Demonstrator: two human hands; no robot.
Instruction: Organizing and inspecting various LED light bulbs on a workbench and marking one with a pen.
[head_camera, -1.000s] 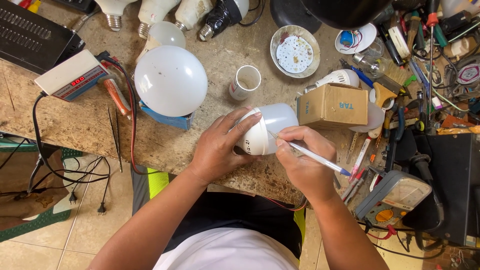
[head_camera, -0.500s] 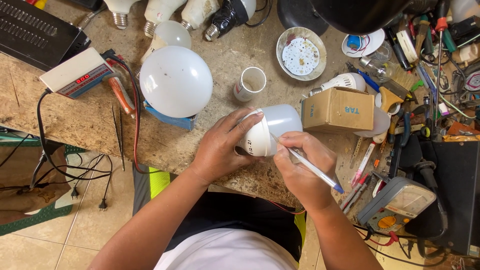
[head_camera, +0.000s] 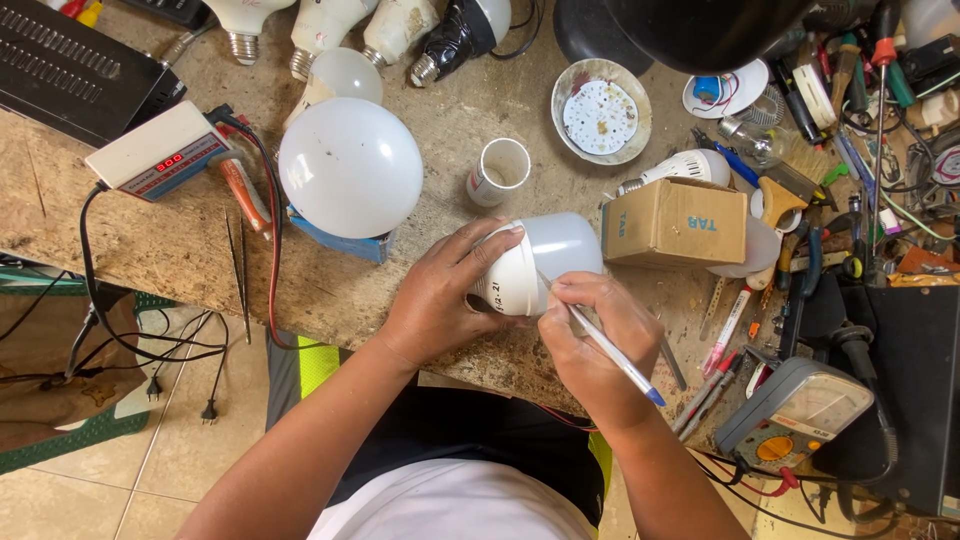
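Even, soft daylight fills the cluttered workbench (head_camera: 120, 230), with no harsh glare. The large white globe bulb (head_camera: 350, 167) is the brightest thing in view, its dome close to washed out, and it drops a short, soft shadow onto the blue box just below it. Right of the globe, the left hand (head_camera: 440, 300) and right hand (head_camera: 590, 345) cast faint shadows toward the bench edge. A dark, blurred round shape (head_camera: 700, 30) well above and right of the globe is out of focus. The centre is sharp; straight lines bow slightly toward the corners.
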